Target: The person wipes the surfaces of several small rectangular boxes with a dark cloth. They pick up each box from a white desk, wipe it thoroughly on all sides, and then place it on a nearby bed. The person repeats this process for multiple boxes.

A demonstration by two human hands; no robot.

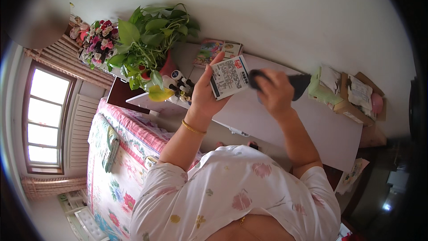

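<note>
My left hand (208, 90) holds a flat white printed packet (230, 77) over the pale tabletop (321, 134), its face with writing turned up towards me. Just to the right of the packet, my right hand (276, 90) grips a dark cloth (298, 85), bunched at the fingers and hanging loose on the far side. The cloth's near end is blurred and close to the packet's edge; whether they touch, I cannot tell.
A potted green plant (152, 36), small bottles (179, 80) and a printed box (209, 52) stand at the left and back. Right lie a green carton (326, 87) and a cardboard box (351, 107) of packets. A bed (123, 160) is at left.
</note>
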